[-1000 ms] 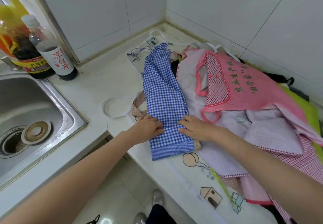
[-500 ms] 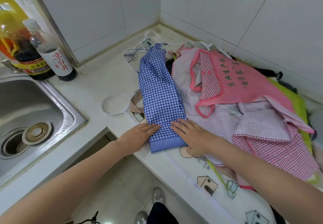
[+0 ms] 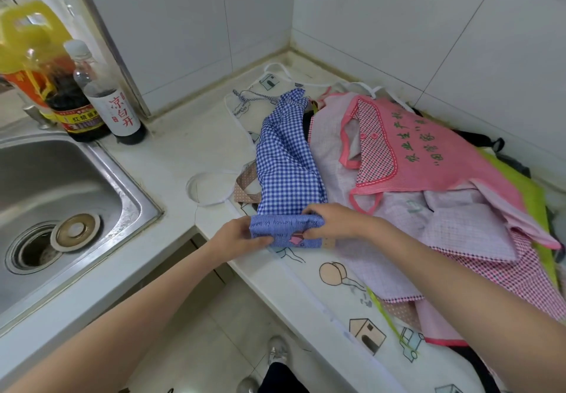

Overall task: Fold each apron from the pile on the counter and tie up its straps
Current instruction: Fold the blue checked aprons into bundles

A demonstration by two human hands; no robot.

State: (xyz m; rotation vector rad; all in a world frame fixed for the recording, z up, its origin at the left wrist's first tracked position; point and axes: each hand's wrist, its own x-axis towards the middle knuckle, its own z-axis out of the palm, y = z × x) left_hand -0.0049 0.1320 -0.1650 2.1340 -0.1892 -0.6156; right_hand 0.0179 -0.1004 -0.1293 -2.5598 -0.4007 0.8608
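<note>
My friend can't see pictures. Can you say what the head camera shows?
Two hands, left hand and right hand, grip the near end of a blue checked apron and roll it up on a white counter. A pile of pink aprons lies to its right; a sink and bottles are on the left.

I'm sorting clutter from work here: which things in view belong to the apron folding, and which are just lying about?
Belong to the job:
- blue checked apron, its near end gripped by the left hand and right hand
- pink apron with green lettering
- rest of the apron pile

Just lying about:
- sink and its strainer
- dark sauce bottle
- clear bottle
- yellow oil jug
</note>
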